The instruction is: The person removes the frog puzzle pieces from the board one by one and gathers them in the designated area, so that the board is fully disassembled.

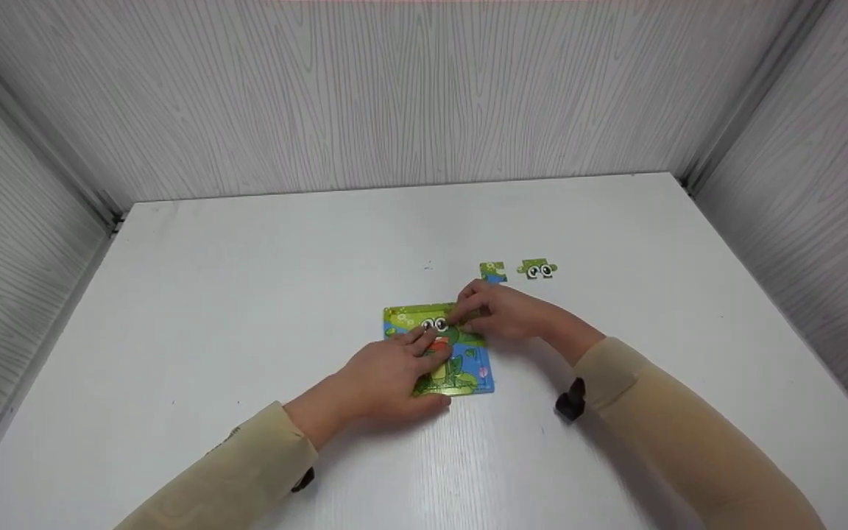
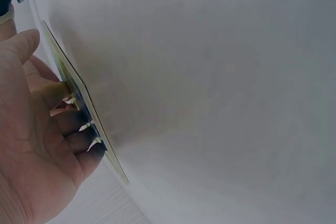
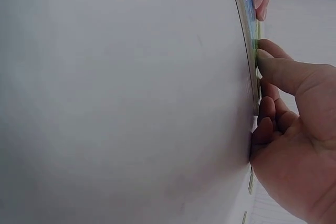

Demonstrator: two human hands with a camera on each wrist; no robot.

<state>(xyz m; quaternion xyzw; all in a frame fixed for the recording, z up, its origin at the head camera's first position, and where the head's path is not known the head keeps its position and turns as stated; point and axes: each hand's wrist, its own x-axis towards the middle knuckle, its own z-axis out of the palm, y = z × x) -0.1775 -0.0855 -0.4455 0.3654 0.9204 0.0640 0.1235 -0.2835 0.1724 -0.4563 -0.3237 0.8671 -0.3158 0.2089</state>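
Note:
A square puzzle board (image 1: 473, 376) with a cartoon frog on blue and green lies flat on the white table. My left hand (image 1: 393, 374) rests its extended fingers on the board's left and middle, with the thumb along the near edge. In the left wrist view those fingers (image 2: 80, 121) touch the board's face. At the upper right of the board, my right hand (image 1: 506, 311) pinches a puzzle piece that its fingers mostly hide. The right wrist view shows the right thumb (image 3: 283, 73) against the board's face, the other fingers curled near its edge.
Just beyond the right hand lie two loose pieces: a green and blue piece (image 1: 492, 271) and a piece with two eyes (image 1: 539, 269). The white table (image 1: 247, 265) is bounded by wood-grain panels (image 1: 394, 96) at the back and both sides.

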